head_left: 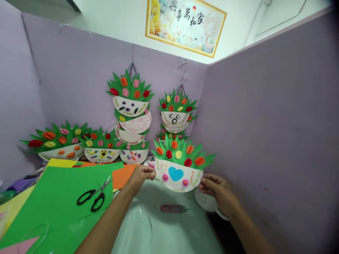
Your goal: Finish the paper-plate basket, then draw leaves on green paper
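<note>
Between my two hands a paper-plate flower basket [165, 169] is held upright above the table. Its white half-plate bears a blue heart, two pink flower shapes and lettering, with green paper leaves and red, orange and yellow paper blooms on top. My left hand [143, 176] pinches the plate's left edge. The right edge is gripped by my right hand [215, 188], thumb in front. Under the basket, a pink thread snipper [173, 208] lies on the table. Black-handled scissors [96, 195] rest half open on green paper, left of my left forearm.
Similar flower baskets [131, 106] hang in two columns on the purple partition [79, 67], with others [62, 150] leaning at the left. Green paper sheets [63, 187] and an orange sheet [122, 176] cover the table's left side. A white round object [205, 200] sits behind my right hand.
</note>
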Demonstrator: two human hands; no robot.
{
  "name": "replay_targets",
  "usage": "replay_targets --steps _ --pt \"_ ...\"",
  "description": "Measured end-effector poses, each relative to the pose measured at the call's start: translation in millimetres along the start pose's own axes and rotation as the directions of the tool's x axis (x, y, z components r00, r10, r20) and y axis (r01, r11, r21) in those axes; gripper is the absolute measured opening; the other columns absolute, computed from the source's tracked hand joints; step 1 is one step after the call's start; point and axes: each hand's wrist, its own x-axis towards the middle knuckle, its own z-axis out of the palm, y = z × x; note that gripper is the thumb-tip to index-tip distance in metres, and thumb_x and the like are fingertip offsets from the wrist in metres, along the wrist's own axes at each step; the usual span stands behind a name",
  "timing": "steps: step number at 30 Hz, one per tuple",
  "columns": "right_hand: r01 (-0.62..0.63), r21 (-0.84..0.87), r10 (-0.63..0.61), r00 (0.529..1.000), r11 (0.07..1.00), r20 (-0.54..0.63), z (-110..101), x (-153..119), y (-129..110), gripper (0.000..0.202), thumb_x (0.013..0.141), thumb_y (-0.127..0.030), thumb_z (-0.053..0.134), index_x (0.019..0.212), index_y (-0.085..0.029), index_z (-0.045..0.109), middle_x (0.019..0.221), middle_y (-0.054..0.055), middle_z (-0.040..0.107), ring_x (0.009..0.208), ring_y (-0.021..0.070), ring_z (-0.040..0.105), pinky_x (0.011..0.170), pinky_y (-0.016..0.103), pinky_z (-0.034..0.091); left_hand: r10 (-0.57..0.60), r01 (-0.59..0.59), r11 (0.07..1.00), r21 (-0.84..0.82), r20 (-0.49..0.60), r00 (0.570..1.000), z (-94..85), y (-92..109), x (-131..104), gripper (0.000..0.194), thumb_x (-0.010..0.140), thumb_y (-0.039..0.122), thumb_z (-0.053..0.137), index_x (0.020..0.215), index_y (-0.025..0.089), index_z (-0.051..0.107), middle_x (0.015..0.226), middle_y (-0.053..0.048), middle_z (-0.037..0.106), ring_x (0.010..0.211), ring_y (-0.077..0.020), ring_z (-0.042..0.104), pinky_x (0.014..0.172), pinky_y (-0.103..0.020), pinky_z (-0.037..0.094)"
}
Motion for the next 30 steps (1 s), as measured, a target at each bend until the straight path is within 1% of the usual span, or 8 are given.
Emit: replay_targets --steps 4,7,10,13,18,24,28,30 --pt "0.125 -0.017 -0.126 0.976 0.992 -0.176 -22 14 -19 0.027 0.04 -0.019 0.081 0.063 -0.019 0.068 0.054 -0.001 0.067 0.047 0.0113 0.062 0.047 0.017 0.054 -0.03 0.03 0.999 0.035 0.02 0.999 9.5 -25 7 0.022 0.085 0.033 0.058 0.082 0.012 0.061 0.071 0.001 0.06 0.062 -0.011 0.057 0.064 -0.029 0.048" --pt "0.289 -0.141 -0.32 0.889 0.947 -0.328 -37 20 -36 0.023 0.046 -0.018 0.078 0.066 -0.021 0.066 0.059 0.0 0.067 0.051 0.0145 0.064 0.048 0.021 0.057 -0.064 0.066 0.993 0.095 -0.023 0.998 18.5 -49 12 0.02 0.088 0.031 0.055 0.09 0.012 0.059 0.082 -0.001 0.061 0.067 -0.0113 0.058 0.062 -0.027 0.05" --pt "0.318 -0.262 -0.395 0.854 0.911 -0.339 -43 25 -44 0.02 0.051 -0.018 0.074 0.068 -0.022 0.064 0.062 -0.002 0.066 0.052 0.0129 0.064 0.049 0.018 0.056 -0.075 0.08 0.987 0.143 -0.044 0.996 29.0 -69 10 0.021 0.088 0.031 0.054 0.094 0.011 0.059 0.087 -0.002 0.061 0.07 -0.0123 0.059 0.061 -0.028 0.051" --pt "0.287 -0.282 -0.366 0.885 0.916 -0.287 -40 38 -41 0.018 0.052 -0.016 0.071 0.067 -0.022 0.063 0.06 -0.004 0.065 0.05 0.0105 0.063 0.048 0.015 0.054 -0.066 0.071 0.981 0.178 -0.036 0.997 37.3 -81 5 0.021 0.088 0.031 0.055 0.095 0.011 0.06 0.089 -0.003 0.062 0.073 -0.0137 0.06 0.063 -0.028 0.052" --pt "0.236 -0.263 -0.299 0.926 0.936 -0.23 -26 77 -26 0.016 0.052 -0.008 0.066 0.061 -0.019 0.059 0.051 -0.004 0.061 0.044 0.0109 0.059 0.045 0.02 0.054 -0.042 0.041 0.972 0.233 -0.001 0.999 40.0 -86 2 0.021 0.087 0.031 0.056 0.093 0.011 0.061 0.09 -0.003 0.062 0.076 -0.0149 0.061 0.067 -0.031 0.052" --pt "0.16 -0.287 -0.211 0.965 0.944 -0.157 -11 125 -7 0.017 0.065 -0.005 0.066 0.058 -0.018 0.058 0.049 -0.003 0.059 0.045 0.0113 0.057 0.048 0.024 0.053 -0.057 0.049 0.965 0.259 0.024 0.998 37.2 -89 3 0.021 0.087 0.031 0.056 0.089 0.011 0.061 0.087 -0.002 0.062 0.076 -0.015 0.061 0.066 -0.03 0.052" --pt "0.092 -0.314 -0.143 0.98 0.945 -0.141 -7 148 11 0.008 0.084 -0.017 0.059 0.078 -0.012 0.06 0.068 -0.003 0.061 0.054 0.008 0.057 0.053 0.023 0.051 -0.078 0.067 0.965 0.252 0.035 0.996 36.2 -91 3 0.02 0.087 0.031 0.056 0.087 0.011 0.061 0.083 -0.001 0.062 0.072 -0.0135 0.06 0.063 -0.028 0.051" --pt "0.07 -0.319 -0.119 0.983 0.945 -0.137 -9 154 22 0.013 0.088 -0.024 0.055 0.091 -0.012 0.06 0.082 0.001 0.062 0.063 0.0094 0.059 0.056 0.024 0.051 -0.091 0.078 0.966 0.247 0.038 0.995 35.9 -91 4 0.021 0.088 0.031 0.055 0.086 0.011 0.06 0.082 -0.001 0.061 0.069 -0.0127 0.059 0.061 -0.027 0.051"
